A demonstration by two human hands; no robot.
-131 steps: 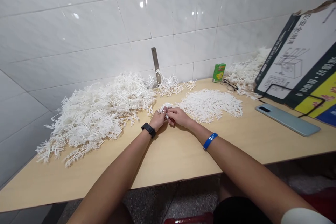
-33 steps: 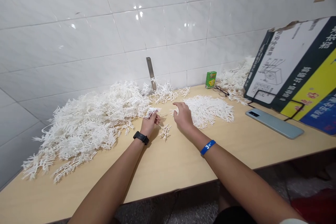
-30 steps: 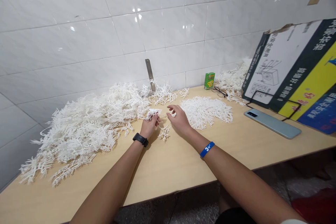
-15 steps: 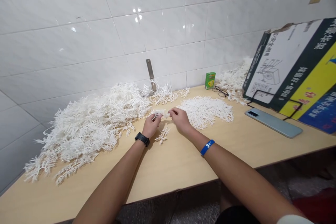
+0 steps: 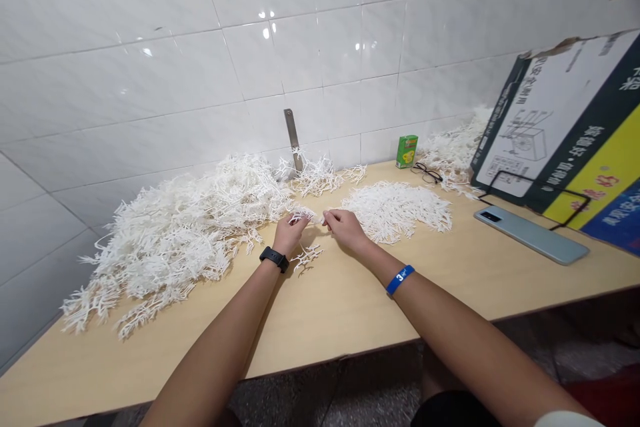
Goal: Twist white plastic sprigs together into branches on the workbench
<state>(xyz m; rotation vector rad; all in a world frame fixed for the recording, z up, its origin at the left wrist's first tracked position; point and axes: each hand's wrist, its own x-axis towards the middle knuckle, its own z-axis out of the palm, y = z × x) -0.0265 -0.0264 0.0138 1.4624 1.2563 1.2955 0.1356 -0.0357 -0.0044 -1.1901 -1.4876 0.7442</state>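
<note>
My left hand (image 5: 289,233), with a black watch on its wrist, is closed on a white branched plastic piece (image 5: 303,214). Close beside it, my right hand (image 5: 344,228) pinches at the right end of that white material; its fingertips hide how much they hold. Under the hands, a loose white branched piece (image 5: 306,257) lies on the table (image 5: 320,320). A big tangled heap of white branched pieces (image 5: 200,213) spreads to the left of my left hand. Just right of my right hand lies a flatter pile of small white pieces (image 5: 397,209).
A metal ruler (image 5: 294,140) leans on the tiled wall, behind a small white cluster (image 5: 317,177). Toward the right stand a green box (image 5: 407,151), folded glasses (image 5: 427,173), another white heap (image 5: 453,147), a phone (image 5: 533,235) and a large printed carton (image 5: 535,127) with a black wire frame.
The view has shifted slightly, so the scene sits a little differently. My hands stay close together over the same spot, with the fingers moved only slightly.
</note>
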